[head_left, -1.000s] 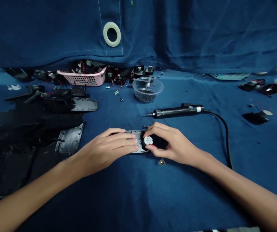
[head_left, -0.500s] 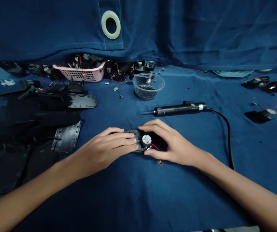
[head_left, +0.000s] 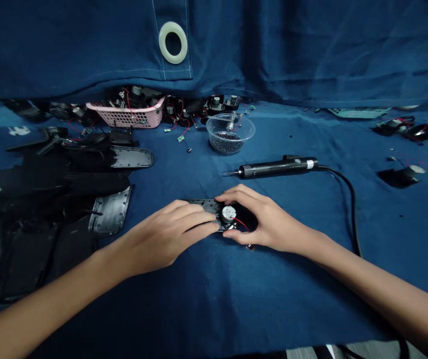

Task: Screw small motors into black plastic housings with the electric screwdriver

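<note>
The bare left forearm [head_left: 49, 294] and right forearm [head_left: 370, 284] reach inward from the lower corners. The left hand [head_left: 167, 237] lies over the left end of a black casing [head_left: 199, 203], fingers together, while the right hand [head_left: 268, 217] arches over its right end, fingers curving down.

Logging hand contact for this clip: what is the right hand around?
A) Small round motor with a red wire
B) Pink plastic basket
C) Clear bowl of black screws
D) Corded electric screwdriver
A. The right hand curves around the small round motor, whose red wire runs under the palm, while the corded electric screwdriver lies apart, beyond the hand.
</note>
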Motion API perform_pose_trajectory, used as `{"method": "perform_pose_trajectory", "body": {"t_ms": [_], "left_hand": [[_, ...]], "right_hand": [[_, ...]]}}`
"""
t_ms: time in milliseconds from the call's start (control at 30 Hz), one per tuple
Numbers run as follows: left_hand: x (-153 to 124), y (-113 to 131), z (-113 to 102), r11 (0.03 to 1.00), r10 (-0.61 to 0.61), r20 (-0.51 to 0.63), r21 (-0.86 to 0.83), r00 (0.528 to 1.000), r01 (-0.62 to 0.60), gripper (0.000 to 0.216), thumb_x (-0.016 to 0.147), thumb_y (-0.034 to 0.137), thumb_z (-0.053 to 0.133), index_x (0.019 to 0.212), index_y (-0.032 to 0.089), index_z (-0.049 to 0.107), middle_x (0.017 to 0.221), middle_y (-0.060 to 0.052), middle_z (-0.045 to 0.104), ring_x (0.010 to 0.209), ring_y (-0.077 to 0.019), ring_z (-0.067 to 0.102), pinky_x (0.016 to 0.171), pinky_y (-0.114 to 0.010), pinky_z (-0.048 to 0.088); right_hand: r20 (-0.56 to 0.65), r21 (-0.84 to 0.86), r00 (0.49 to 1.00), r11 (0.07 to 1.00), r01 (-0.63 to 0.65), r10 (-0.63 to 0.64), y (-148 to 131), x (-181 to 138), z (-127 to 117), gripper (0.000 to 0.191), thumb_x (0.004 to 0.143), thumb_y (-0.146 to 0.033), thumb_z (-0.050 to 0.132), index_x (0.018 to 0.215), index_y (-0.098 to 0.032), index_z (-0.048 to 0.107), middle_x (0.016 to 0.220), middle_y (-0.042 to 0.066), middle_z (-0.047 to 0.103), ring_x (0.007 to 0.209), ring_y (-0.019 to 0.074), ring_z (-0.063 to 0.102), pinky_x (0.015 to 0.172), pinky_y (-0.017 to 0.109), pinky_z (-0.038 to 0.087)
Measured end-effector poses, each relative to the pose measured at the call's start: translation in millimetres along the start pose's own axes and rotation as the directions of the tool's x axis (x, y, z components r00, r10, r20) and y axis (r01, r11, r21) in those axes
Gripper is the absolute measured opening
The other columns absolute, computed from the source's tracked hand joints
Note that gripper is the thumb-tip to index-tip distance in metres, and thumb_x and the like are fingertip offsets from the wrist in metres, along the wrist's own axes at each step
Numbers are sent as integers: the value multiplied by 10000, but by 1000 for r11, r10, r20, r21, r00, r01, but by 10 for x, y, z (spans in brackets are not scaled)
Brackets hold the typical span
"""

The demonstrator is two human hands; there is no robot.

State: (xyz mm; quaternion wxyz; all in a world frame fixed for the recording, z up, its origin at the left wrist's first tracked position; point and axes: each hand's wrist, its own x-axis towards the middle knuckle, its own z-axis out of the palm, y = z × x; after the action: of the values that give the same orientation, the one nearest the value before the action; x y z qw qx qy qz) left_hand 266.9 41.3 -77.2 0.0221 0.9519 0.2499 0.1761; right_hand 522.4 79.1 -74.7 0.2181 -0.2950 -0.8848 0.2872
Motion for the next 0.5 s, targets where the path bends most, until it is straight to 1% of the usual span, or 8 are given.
{"method": "perform_pose_trajectory", "body": {"t_ms": [67, 233, 367, 500], "left_hand": [[10, 6, -2, 1000, 20, -4, -13, 1000, -20, 356, 946, 72, 406, 1268, 149, 540, 1243, -76, 627, 1184, -202, 526, 1009, -381, 426], [34, 10, -13, 1000, 4, -1, -1, 1000, -4, 317, 963, 82, 412, 1238, 154, 552, 1237, -51, 642, 1160, -189, 529, 987, -362, 406], [37, 23, -11, 1000, 14, -34, 26, 999, -13, 302, 965, 88, 421, 1224, 151, 563, 1223, -62, 652, 1144, -198, 538, 970, -363, 416], [33, 25, 2, 999, 15, -38, 44, 999, -14, 309, 954, 75, 431, 1222, 149, 565, 1219, -76, 651, 1142, -206, 534, 961, -380, 427]], "right_hand": [[-2, -1, 1000, 1000, -2, 2, 0, 4, 3, 540, 808, -418, 702, 1281, -237, 517, 1218, 84, 564, 1140, 241, 566, 980, 406, 487], [37, -1, 999, 1000, 2, -2, 14, -3, -1, 548, 843, -441, 661, 1321, -231, 495, 1259, 86, 526, 1185, 222, 530, 1044, 400, 440], [60, -10, 998, 1000, -17, 17, 10, -30, -16, 584, 853, -469, 641, 1364, -246, 466, 1293, 86, 497, 1215, 223, 511, 1077, 412, 412], [24, -34, 1000, 999, -4, 5, -34, -38, -13, 630, 852, -479, 636, 1399, -246, 427, 1324, 98, 480, 1227, 235, 508, 1062, 418, 429]]}}
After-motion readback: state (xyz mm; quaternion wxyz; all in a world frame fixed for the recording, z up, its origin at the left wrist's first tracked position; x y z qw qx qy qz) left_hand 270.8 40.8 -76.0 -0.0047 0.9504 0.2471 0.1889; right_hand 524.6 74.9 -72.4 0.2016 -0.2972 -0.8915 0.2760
